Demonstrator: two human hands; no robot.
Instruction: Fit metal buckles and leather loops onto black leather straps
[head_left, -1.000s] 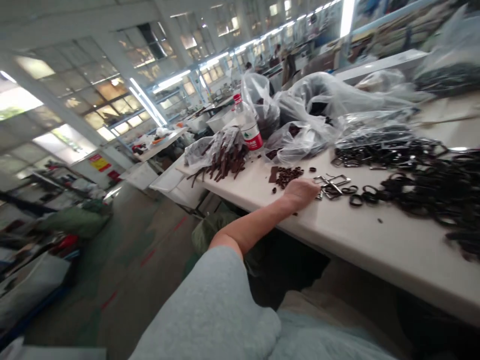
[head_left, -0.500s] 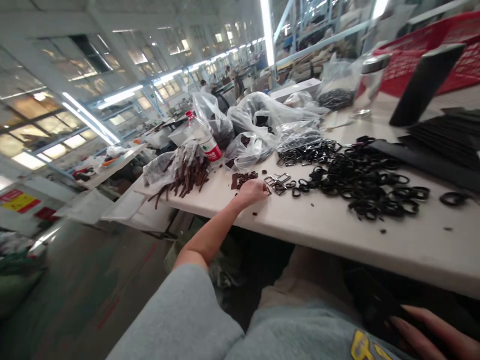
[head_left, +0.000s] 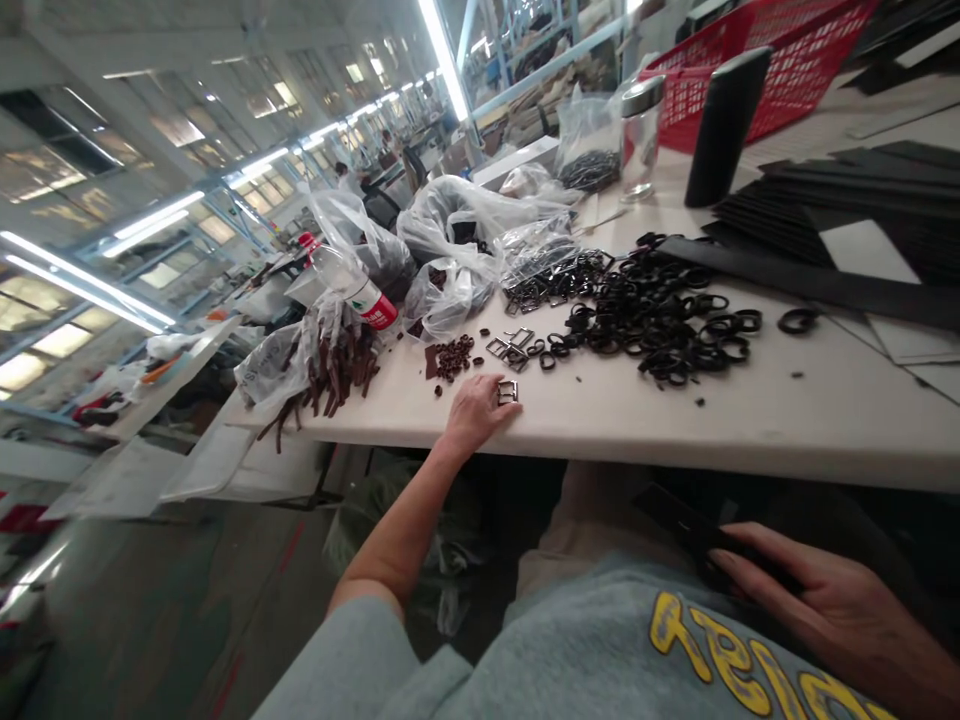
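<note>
My left hand (head_left: 477, 410) is over the near edge of the table (head_left: 600, 420), its fingers and thumb closed around a metal buckle (head_left: 508, 392). Just behind it lie more buckles (head_left: 516, 346). A heap of black loops (head_left: 645, 320) stretches away to the right, and small dark brown loops (head_left: 453, 357) are gathered to the left. Low in front of my body, my right hand (head_left: 832, 595) grips a black strap (head_left: 682, 520) below table height. Part of that strap is lost in the dark.
Brown strips (head_left: 341, 360) hang over the table's left edge beside a plastic bottle (head_left: 360, 290). Clear plastic bags (head_left: 450, 225) stand behind. A glass jar (head_left: 640, 140), black flask (head_left: 726, 130), red basket (head_left: 795, 70) and stacked black strips (head_left: 847, 190) occupy the right.
My left hand has drawn back from the pile of buckles toward the table edge, a buckle now showing between its fingers. My right hand and the strap have come further into view.
</note>
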